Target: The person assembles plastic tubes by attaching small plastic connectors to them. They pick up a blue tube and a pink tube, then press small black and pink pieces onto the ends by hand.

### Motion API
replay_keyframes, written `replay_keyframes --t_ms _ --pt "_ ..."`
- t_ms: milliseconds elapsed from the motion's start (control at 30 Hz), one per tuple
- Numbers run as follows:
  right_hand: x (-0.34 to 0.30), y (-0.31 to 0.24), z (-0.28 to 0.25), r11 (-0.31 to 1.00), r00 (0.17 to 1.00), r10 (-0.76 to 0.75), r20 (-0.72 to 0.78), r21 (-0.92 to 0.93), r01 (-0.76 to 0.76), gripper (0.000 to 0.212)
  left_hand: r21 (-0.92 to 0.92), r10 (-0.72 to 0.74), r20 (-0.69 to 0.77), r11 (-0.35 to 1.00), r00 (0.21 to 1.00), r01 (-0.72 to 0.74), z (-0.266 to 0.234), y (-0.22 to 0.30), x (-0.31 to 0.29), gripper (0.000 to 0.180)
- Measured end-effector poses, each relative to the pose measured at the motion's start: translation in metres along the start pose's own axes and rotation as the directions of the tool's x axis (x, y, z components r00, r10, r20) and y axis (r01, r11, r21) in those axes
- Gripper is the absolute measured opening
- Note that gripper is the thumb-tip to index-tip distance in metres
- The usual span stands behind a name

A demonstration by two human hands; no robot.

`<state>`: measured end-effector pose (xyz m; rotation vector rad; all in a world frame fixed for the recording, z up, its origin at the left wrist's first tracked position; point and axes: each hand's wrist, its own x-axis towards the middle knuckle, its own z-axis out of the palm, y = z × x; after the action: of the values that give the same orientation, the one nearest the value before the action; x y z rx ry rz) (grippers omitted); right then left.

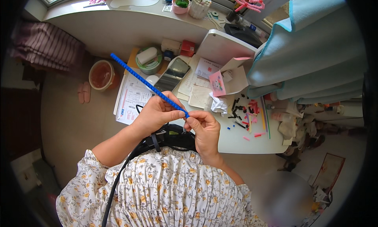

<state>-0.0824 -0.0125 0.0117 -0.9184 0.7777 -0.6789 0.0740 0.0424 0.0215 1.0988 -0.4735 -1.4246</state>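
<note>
A long, thin blue pipe cleaner [136, 74] with a bumpy, twisted look slants up to the left in front of me. My left hand [160, 112] is closed around its lower part, thumb pressed along it. At the lower end, the thumb and fingers of my right hand [203, 131] pinch the tip. Both hands nearly touch there, above the table's near edge. To their right, several short black pieces [237, 109], red pieces [254, 106] and thin coloured sticks [263, 113] lie scattered on the white table [224, 143]. A crumpled white tissue [219, 104] lies beside them.
Behind my hands are a smartphone [173, 74], printed papers [132, 99], a green roll of tape [149, 63] and an opened box [235, 79]. Pink fuzzy shapes [248, 2] and a small potted plant [181, 2] stand along the windowsill. A bucket [102, 75] stands left of the table.
</note>
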Motion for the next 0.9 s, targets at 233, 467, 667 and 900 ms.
replay_keyframes --t_ms 233,467,667,900 --pt "-0.002 0.000 0.001 0.998 0.997 -0.029 0.067 0.060 0.025 0.014 0.021 0.013 0.002 1.000 1.000 -0.013 0.001 0.003 -0.005 0.024" --pt "-0.013 -0.002 0.006 0.994 0.997 -0.017 0.073 0.108 0.009 0.013 0.017 0.031 0.030 0.999 0.999 -0.032 0.002 0.004 -0.016 0.025" --pt "-0.031 0.002 0.005 0.996 0.999 -0.025 0.020 0.091 0.023 0.014 0.023 -0.016 0.081 1.000 0.997 0.014 0.005 -0.001 -0.022 0.025" --pt "-0.039 0.003 0.001 0.996 0.997 -0.074 -0.011 0.053 0.074 0.014 0.062 -0.025 0.094 0.998 0.995 0.019 0.010 -0.005 -0.025 0.025"
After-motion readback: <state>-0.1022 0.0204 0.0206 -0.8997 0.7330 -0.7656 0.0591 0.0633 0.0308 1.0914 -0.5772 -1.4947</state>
